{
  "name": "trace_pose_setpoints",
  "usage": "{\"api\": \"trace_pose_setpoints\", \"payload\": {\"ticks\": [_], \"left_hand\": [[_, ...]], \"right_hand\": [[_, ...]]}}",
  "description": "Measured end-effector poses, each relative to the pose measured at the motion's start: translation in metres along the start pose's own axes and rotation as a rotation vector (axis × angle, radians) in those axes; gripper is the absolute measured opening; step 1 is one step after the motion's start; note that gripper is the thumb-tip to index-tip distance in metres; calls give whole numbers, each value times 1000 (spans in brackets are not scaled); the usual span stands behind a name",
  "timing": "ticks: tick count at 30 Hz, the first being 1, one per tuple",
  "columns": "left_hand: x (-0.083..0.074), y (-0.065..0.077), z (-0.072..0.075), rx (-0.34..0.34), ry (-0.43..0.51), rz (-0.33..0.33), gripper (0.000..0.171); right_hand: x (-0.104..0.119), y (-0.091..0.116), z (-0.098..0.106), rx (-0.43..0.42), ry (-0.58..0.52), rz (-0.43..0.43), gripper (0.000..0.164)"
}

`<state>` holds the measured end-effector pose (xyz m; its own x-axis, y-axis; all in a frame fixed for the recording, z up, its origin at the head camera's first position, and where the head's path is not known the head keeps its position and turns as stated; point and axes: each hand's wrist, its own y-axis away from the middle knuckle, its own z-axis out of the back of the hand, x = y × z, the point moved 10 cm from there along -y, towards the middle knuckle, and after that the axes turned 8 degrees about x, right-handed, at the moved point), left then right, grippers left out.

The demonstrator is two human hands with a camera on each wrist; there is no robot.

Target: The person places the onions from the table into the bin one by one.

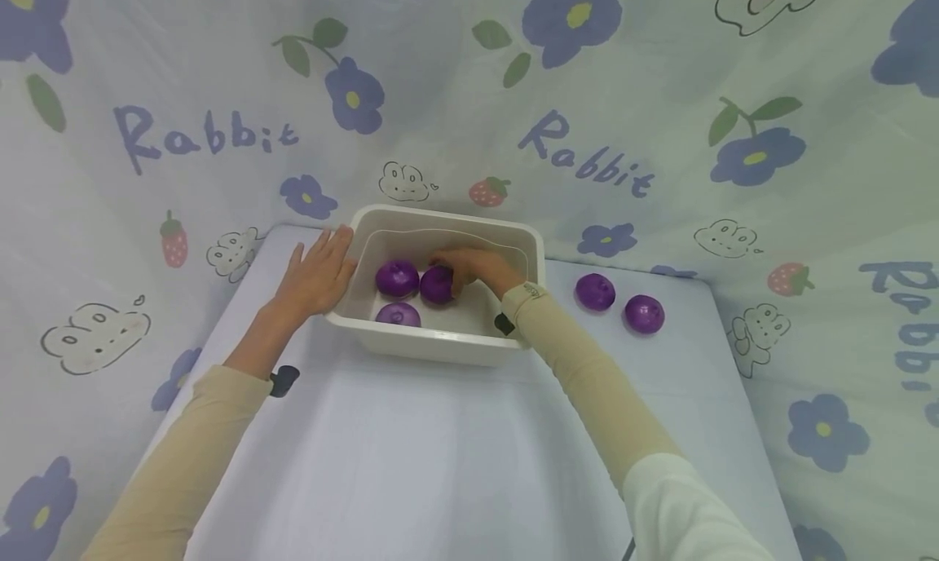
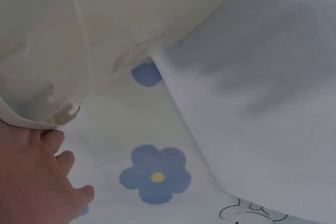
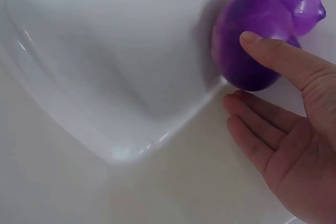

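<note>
A white plastic bin (image 1: 433, 345) stands at the back of the table with purple onions inside. My right hand (image 1: 480, 269) reaches into it and holds one purple onion (image 1: 437, 286). In the right wrist view the thumb of the right hand (image 3: 294, 129) lies across this onion (image 3: 252, 40), the other fingers at its far side. Beside the held onion sit another onion (image 1: 397, 278) and a paler one (image 1: 398, 315). My left hand (image 1: 317, 274) rests on the bin's left rim with its fingers extended; in the left wrist view that hand (image 2: 39, 177) touches the rim.
Two more purple onions, one nearer the bin (image 1: 595, 292) and one farther right (image 1: 644, 314), lie on the white-covered table (image 1: 411, 463). A patterned curtain (image 1: 440, 96) hangs close behind and around the table.
</note>
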<state>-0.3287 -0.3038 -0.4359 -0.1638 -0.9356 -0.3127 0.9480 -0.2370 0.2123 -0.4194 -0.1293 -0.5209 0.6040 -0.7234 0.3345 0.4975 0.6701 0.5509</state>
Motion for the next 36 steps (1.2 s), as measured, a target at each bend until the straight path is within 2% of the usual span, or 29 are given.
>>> {"api": "trace_pose_setpoints", "payload": {"ticks": [6, 11, 16, 21, 24, 29, 36], "left_hand": [[1, 1, 0, 7, -1, 5, 60], [-2, 0, 0, 16, 6, 6, 60], [-3, 0, 0, 21, 13, 5, 60], [-1, -1, 0, 9, 16, -1, 60], [1, -1, -1, 9, 18, 3, 60], [2, -2, -3, 18, 30, 6, 61], [0, -3, -2, 6, 16, -9, 61]], "right_hand": [[7, 6, 7, -40, -41, 52, 79], [9, 21, 19, -46, -92, 89, 74], [11, 45, 36, -54, -129, 110, 71], [9, 81, 59, -87, -243, 116, 71], [1, 101, 71, -138, -298, 122, 68], [-19, 137, 83, -245, -307, 140, 64], [-66, 187, 81, -359, -335, 99, 57]]}}
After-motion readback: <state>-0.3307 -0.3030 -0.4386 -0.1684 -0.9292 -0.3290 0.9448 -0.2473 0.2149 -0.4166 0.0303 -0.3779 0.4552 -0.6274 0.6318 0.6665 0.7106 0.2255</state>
